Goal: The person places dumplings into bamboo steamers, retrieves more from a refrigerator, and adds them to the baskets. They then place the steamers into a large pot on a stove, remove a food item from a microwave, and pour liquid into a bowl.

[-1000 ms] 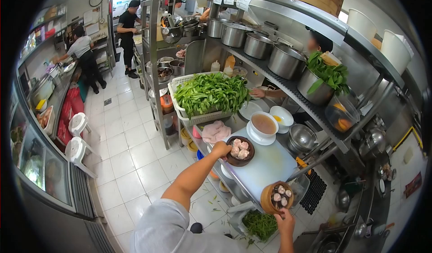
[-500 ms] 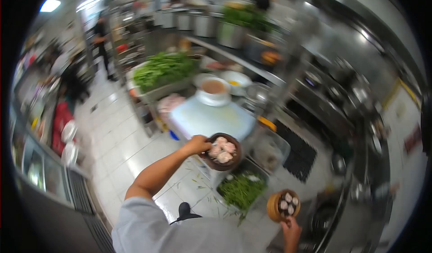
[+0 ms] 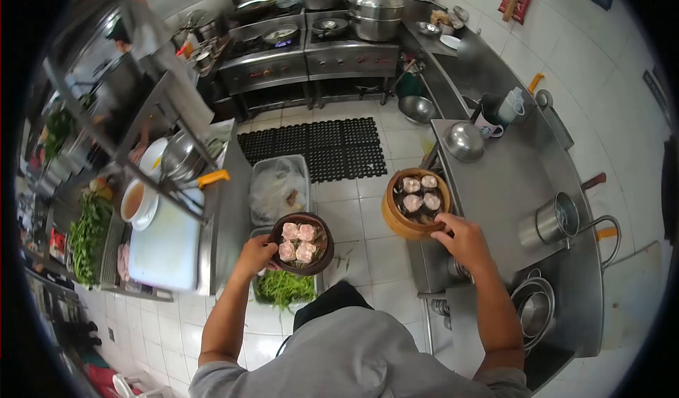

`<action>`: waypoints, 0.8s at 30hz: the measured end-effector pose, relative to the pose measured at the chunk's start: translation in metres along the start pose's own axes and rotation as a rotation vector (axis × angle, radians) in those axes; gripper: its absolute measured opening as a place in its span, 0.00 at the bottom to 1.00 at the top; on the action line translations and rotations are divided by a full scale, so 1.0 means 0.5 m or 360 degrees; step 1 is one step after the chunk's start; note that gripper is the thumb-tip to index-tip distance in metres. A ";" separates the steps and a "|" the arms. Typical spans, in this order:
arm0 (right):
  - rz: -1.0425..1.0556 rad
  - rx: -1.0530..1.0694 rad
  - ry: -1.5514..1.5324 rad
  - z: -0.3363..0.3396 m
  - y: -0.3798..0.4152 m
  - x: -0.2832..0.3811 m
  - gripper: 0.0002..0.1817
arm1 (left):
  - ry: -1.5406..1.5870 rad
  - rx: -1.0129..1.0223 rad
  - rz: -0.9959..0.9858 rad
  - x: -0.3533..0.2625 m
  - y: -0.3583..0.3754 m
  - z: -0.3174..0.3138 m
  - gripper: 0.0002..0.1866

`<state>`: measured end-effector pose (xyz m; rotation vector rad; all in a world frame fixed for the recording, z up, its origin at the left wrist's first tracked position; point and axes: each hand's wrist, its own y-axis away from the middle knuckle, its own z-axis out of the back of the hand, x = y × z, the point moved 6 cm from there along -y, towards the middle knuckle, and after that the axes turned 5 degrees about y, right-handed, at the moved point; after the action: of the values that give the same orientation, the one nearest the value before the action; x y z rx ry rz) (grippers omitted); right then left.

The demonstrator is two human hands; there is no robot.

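Observation:
My left hand (image 3: 256, 255) is closed on the rim of a dark brown steamer basket (image 3: 327, 255), out in front of my body. Several pale pink dumplings (image 3: 298, 242) sit inside it. In my right hand (image 3: 463, 241) is a lighter bamboo steamer basket (image 3: 399, 221), gripped at its near right rim between thumb and fingers. It also bears several dumplings (image 3: 421, 193) on a dark slatted base. Both baskets are held roughly level, apart from each other, above the tiled floor. The fingers beneath the rims are partly hidden.
A steel counter (image 3: 506, 207) runs along the right, with a metal bowl (image 3: 465, 141) and a pot (image 3: 557, 215). Stoves (image 3: 269, 67) and a large steamer pot (image 3: 376, 12) stand ahead. To the left is a cutting board (image 3: 166, 246); tubs of greens (image 3: 284, 288) sit low. Another person (image 3: 170, 65) stands far left.
My view has swung right, from the prep table and aisle toward the stoves and right-hand counter. Both steamer baskets stay in my hands and now sit closer to level with each other.

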<state>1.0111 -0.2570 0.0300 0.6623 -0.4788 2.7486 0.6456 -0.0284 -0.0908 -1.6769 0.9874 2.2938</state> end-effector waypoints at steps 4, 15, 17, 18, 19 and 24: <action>-0.0003 -0.0108 0.0020 0.054 -0.124 -0.070 0.16 | -0.0078 0.0142 -0.0008 -0.055 -0.172 -0.072 0.17; -0.0440 -0.0299 0.0159 0.160 -0.439 -0.350 0.17 | -0.0887 0.0353 -0.0580 -0.505 -0.811 -0.300 0.14; -0.0545 -0.0314 0.0184 0.190 -0.481 -0.390 0.18 | -0.0611 0.0413 -0.0491 -0.589 -0.937 -0.362 0.13; -0.0601 -0.0325 0.0204 0.210 -0.505 -0.402 0.18 | -0.0903 0.0253 -0.0804 -0.637 -1.014 -0.389 0.15; -0.0657 -0.0344 0.0225 0.231 -0.530 -0.416 0.19 | -0.0671 0.0279 -0.0625 -0.682 -1.061 -0.423 0.17; -0.0803 -0.0443 0.0380 0.316 -0.642 -0.499 0.19 | -0.0970 0.0587 -0.1313 -0.862 -1.415 -0.635 0.17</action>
<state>1.3943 -0.0707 0.1239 0.3225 -0.5386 2.1942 1.3905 0.4524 -0.0602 -0.8811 0.4167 1.7250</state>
